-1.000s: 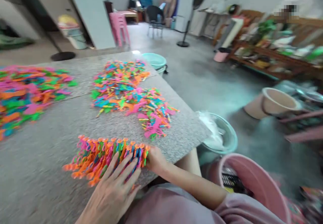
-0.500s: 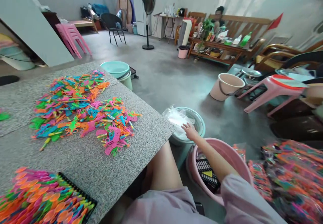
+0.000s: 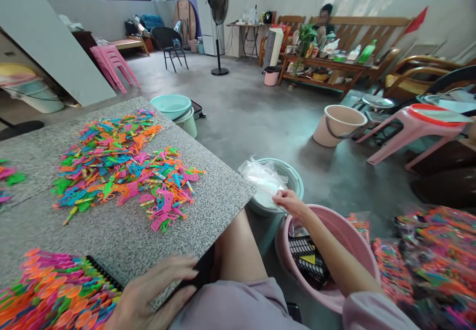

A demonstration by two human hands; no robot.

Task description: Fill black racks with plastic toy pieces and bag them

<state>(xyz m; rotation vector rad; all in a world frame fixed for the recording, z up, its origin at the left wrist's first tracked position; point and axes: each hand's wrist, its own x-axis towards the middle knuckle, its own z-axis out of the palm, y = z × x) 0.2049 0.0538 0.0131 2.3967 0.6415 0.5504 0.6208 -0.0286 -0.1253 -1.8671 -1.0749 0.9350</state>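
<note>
My right hand pinches the near edge of a clear plastic bag, one of a loose stack on a light green basket beyond the table corner. My left hand, slightly blurred, hovers by the table's front edge with its fingers apart and nothing in them. To its left stand rows of colourful plastic toys with round orange ends, set along a black rack partly hidden by that hand. Farther back on the speckled table lies a loose heap of bright plastic pieces.
A pink tub containing a black crate stands under my right forearm. Filled bags of toys lie on the floor at right. A beige bucket and pink stool stand beyond. Someone sits at the far bench.
My right hand has gone from reaching with spread fingers to pinching the plastic bag's edge. My left hand has come into view at the table's front edge.
</note>
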